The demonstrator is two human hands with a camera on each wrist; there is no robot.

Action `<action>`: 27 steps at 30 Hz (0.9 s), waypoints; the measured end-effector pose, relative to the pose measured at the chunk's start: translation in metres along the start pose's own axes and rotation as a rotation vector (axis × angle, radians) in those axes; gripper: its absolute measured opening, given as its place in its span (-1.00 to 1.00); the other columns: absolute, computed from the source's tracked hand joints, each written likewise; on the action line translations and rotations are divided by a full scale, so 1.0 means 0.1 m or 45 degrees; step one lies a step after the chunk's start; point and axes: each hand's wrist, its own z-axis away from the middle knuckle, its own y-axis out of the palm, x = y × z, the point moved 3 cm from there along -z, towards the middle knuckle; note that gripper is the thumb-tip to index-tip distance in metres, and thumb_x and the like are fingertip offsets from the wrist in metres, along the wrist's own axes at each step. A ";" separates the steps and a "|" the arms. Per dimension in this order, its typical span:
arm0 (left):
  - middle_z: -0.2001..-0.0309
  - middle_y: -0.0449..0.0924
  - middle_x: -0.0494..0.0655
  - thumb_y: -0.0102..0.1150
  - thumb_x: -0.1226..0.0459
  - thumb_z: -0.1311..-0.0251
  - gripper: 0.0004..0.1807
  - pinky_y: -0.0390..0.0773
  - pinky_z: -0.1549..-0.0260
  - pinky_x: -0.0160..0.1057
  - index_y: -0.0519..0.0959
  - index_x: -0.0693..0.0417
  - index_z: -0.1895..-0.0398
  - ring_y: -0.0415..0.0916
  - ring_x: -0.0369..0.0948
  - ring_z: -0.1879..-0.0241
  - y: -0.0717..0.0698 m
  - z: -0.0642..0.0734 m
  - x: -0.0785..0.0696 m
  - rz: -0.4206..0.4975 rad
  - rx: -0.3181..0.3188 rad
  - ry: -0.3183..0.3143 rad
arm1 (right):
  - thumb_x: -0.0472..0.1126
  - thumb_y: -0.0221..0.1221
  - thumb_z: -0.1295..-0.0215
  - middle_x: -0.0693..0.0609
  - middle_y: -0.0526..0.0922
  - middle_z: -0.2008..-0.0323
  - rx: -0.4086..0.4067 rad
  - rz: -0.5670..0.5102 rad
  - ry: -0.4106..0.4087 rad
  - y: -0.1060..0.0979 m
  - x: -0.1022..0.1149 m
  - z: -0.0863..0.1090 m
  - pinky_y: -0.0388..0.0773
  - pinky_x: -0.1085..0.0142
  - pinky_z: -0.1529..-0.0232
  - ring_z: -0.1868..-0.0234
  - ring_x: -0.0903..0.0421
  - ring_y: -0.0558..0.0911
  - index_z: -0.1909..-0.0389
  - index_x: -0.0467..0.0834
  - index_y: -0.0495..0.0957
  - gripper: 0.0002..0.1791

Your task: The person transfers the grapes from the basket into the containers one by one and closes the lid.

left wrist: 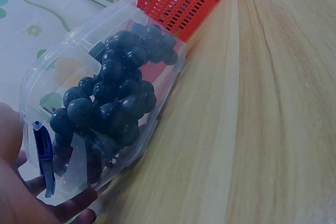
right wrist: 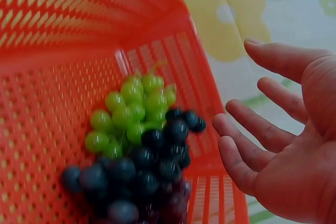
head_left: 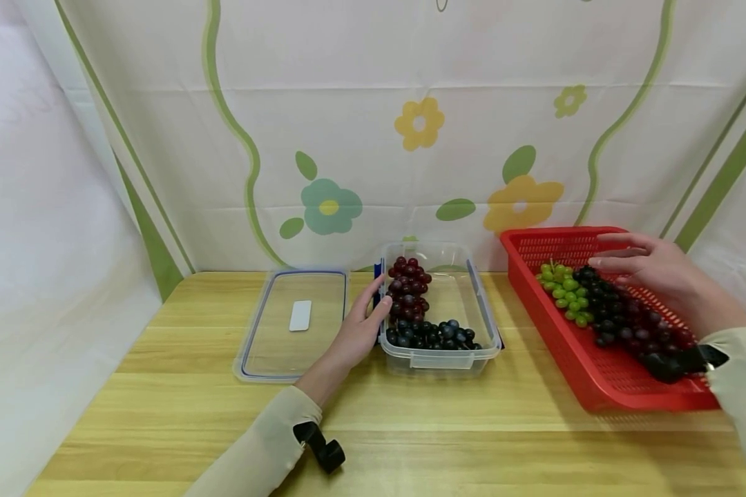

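Resting on the wooden table (head_left: 410,414), the person's left hand (head_left: 356,333) lies with straight fingers against the left wall of a clear plastic container (head_left: 438,355), touching its side near a blue latch (left wrist: 44,156). Inside that container sit a bunch of red grapes (head_left: 408,288) toward the back and a bunch of dark blue grapes (head_left: 432,335) at the front. Just left of the hand lies the container's clear lid (head_left: 292,321), flat on the table.

Off to the right, the right hand (head_left: 649,266) hangs over a red plastic basket (head_left: 597,383), fingers spread and relaxed, gripping nothing; the right wrist view shows the palm open just beside the fruit. In the basket, a bunch of green grapes (head_left: 566,293) lies at the far end, touching a long heap of dark grapes (head_left: 628,321) that runs toward the near corner. A floral cloth (head_left: 410,124) hangs behind the table.
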 end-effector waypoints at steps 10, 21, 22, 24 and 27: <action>-0.76 -0.12 -0.22 -0.11 -0.07 -0.67 -0.37 -0.07 -0.60 0.45 0.07 -0.48 -0.71 -0.20 0.09 -0.74 0.00 -0.01 0.00 0.009 0.003 0.003 | 0.13 0.28 -0.51 -0.03 0.76 -0.15 0.122 0.315 0.008 -0.10 -0.31 -0.04 0.68 0.39 0.11 0.16 0.60 0.58 -0.62 -0.28 0.10 -0.07; -0.76 -0.11 -0.19 -0.10 -0.06 -0.67 -0.37 -0.08 -0.60 0.45 0.08 -0.45 -0.71 -0.20 0.10 -0.74 -0.01 0.00 0.00 0.010 0.000 0.005 | 0.10 0.36 -0.43 -0.63 0.42 -0.35 0.193 0.560 -0.031 -0.03 -0.38 -0.10 0.71 0.21 0.10 -0.10 -0.14 0.69 -0.57 -0.41 0.17 -0.03; -0.76 -0.11 -0.19 -0.10 -0.06 -0.67 -0.37 -0.08 -0.60 0.45 0.08 -0.45 -0.71 -0.20 0.10 -0.74 -0.01 0.00 0.00 0.011 0.001 0.005 | 0.12 0.36 -0.42 -0.65 0.40 -0.35 0.203 0.596 -0.031 -0.02 -0.38 -0.10 0.72 0.11 0.06 -0.15 -0.29 0.65 -0.56 -0.42 0.16 -0.01; -0.76 -0.11 -0.19 -0.10 -0.06 -0.67 -0.36 -0.08 -0.60 0.45 0.08 -0.45 -0.71 -0.20 0.10 -0.74 0.00 0.00 0.00 0.012 0.002 0.009 | 0.16 0.37 -0.39 -0.69 0.37 -0.34 0.216 0.676 -0.032 0.01 -0.39 -0.10 0.70 -0.08 -0.02 -0.23 -0.49 0.55 -0.55 -0.46 0.15 0.04; -0.76 -0.10 -0.19 -0.09 -0.06 -0.67 -0.37 -0.08 -0.60 0.45 0.08 -0.46 -0.71 -0.19 0.09 -0.74 0.00 -0.01 0.00 0.012 0.002 0.011 | 0.19 0.36 -0.38 -0.71 0.34 -0.34 0.226 0.742 -0.032 0.05 -0.38 -0.10 0.58 -0.34 -0.11 -0.26 -0.59 0.45 -0.53 -0.50 0.12 0.08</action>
